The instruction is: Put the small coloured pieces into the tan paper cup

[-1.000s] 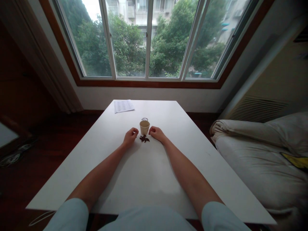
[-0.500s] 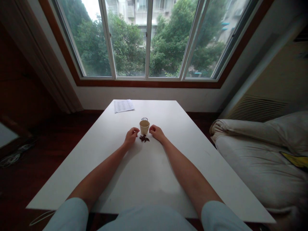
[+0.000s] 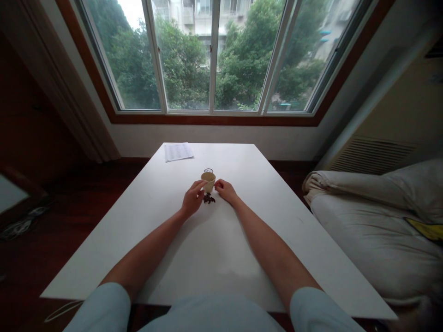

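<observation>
A beige paper cup [image 3: 209,183] stands upright on the white table [image 3: 214,258]. Just in front of it lies a small pile of dark brown pieces [image 3: 209,198], too small to name surely. My left hand [image 3: 193,197] is at the cup's front left, its outstretched fingers overlapping the cup's side; thumb and fingers are apart, and I cannot tell if they touch the cup. At the cup's right side rests my right hand [image 3: 224,188], fingers curled in. Its fingertips are partly hidden, and anything in them cannot be made out.
Behind the cup lies a small round, clear-looking thing with a dark outline [image 3: 208,170]. Printed paper sheets [image 3: 179,151] are at the table's far left corner. A covered sofa [image 3: 367,221] stands right of the table, and a window [image 3: 211,60] is beyond it.
My left hand has risen and moved right towards the cup, its fingers now in front of the cup's left side. My right hand looks unmoved.
</observation>
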`<state>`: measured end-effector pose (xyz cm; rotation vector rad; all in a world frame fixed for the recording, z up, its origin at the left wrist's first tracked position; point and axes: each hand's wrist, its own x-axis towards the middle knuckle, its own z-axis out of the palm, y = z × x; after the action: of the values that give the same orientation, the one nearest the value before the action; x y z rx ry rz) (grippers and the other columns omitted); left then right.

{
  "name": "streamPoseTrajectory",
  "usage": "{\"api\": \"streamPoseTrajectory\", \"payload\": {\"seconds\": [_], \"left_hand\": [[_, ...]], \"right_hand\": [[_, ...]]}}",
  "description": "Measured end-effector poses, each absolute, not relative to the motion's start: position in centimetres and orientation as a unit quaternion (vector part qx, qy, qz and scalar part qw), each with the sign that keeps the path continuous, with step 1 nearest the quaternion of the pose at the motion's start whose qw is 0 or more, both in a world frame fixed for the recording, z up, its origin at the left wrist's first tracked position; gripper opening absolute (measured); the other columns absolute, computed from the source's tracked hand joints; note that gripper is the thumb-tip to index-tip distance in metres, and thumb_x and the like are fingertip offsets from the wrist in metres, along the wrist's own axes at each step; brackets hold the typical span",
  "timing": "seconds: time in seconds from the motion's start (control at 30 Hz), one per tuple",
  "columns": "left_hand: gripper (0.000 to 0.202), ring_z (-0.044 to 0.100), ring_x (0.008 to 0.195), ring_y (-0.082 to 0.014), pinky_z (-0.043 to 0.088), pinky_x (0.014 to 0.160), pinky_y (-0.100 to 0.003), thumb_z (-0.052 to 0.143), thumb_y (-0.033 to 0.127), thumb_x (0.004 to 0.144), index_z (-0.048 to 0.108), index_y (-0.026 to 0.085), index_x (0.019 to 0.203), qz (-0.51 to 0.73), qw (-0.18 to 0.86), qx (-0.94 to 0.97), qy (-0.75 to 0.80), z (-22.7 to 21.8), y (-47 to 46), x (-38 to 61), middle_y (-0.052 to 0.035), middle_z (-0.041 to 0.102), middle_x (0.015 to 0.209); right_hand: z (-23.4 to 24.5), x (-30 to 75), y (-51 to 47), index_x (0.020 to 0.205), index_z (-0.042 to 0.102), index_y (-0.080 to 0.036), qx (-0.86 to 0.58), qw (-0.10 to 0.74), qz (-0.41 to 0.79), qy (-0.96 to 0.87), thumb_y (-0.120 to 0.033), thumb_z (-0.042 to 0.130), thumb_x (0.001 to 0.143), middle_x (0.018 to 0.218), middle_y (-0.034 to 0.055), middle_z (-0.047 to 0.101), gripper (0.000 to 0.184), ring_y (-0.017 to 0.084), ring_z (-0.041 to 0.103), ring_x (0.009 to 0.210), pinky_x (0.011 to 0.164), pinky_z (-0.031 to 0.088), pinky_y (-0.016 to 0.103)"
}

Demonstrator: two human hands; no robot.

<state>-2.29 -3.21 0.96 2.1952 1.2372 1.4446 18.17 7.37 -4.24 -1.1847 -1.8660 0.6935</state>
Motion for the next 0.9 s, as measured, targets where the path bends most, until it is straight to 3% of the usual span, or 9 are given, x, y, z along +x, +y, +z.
{"api": "streamPoseTrajectory", "payload": {"seconds": [0.1, 0.23, 0.53, 0.63, 0.77, 0.9], "left_hand": [[0.050, 0.053, 0.127, -0.0209, 0.053, 0.096, -0.034, 0.043, 0.016, 0.093, 0.049, 0.027, 0.142, 0.448, 0.075, 0.779, 0.432, 1.3, -3.2, -2.0, -0.0071, 0.047, 0.147], [0.056, 0.048, 0.133, -0.0233, 0.051, 0.104, -0.039, 0.041, 0.019, 0.095, 0.037, 0.027, 0.150, 0.400, 0.048, 0.796, 0.451, 1.3, -2.4, -1.7, -0.0063, 0.037, 0.155], [0.066, 0.043, 0.138, -0.0265, 0.052, 0.103, -0.044, 0.042, 0.017, 0.093, 0.023, 0.025, 0.156, 0.364, 0.058, 0.812, 0.453, 0.0, -1.4, -2.3, -0.0067, 0.022, 0.162], [0.066, 0.050, 0.131, -0.0259, 0.055, 0.098, -0.042, 0.043, 0.018, 0.092, 0.024, 0.024, 0.155, 0.369, 0.058, 0.810, 0.452, 0.1, -1.7, -2.4, -0.0086, 0.024, 0.161], [0.063, 0.063, 0.109, -0.0199, 0.057, 0.091, -0.035, 0.046, 0.020, 0.092, 0.029, 0.024, 0.153, 0.389, 0.058, 0.798, 0.456, 0.5, -2.2, -2.6, -0.0106, 0.030, 0.158], [0.056, 0.063, 0.088, -0.0129, 0.056, 0.087, -0.033, 0.046, 0.020, 0.092, 0.039, 0.026, 0.147, 0.427, 0.052, 0.770, 0.472, 0.9, -2.5, -3.1, -0.0095, 0.039, 0.152]], "right_hand": [[-4.1, 18.0, 7.2, 0.088, 0.066, -0.021, -0.468, 0.399, 0.272, -0.741, -0.030, 0.055, 0.077, 0.071, -0.0028, 0.062, 0.018, 0.011, 0.050, 0.063, 0.062, 0.040, 0.023], [-3.9, 17.9, 7.1, 0.087, 0.066, -0.021, -0.477, 0.391, 0.263, -0.742, -0.029, 0.055, 0.076, 0.072, -0.0026, 0.063, 0.017, 0.012, 0.051, 0.063, 0.063, 0.040, 0.023], [-4.1, 17.9, 7.2, 0.087, 0.066, -0.021, -0.478, 0.388, 0.260, -0.744, -0.027, 0.054, 0.075, 0.071, -0.0026, 0.063, 0.017, 0.012, 0.051, 0.064, 0.063, 0.039, 0.023], [-4.0, 17.9, 7.2, 0.088, 0.066, -0.021, -0.479, 0.390, 0.262, -0.742, -0.027, 0.054, 0.076, 0.072, -0.0026, 0.063, 0.018, 0.012, 0.051, 0.063, 0.063, 0.040, 0.023], [-4.0, 17.9, 7.1, 0.091, 0.067, -0.022, -0.479, 0.397, 0.266, -0.737, -0.027, 0.054, 0.077, 0.072, -0.0027, 0.063, 0.020, 0.012, 0.051, 0.064, 0.064, 0.041, 0.024], [-4.0, 18.1, 7.2, 0.091, 0.069, -0.022, -0.486, 0.415, 0.252, -0.727, -0.028, 0.052, 0.078, 0.071, -0.0022, 0.063, 0.022, 0.013, 0.051, 0.064, 0.064, 0.041, 0.025]]}}
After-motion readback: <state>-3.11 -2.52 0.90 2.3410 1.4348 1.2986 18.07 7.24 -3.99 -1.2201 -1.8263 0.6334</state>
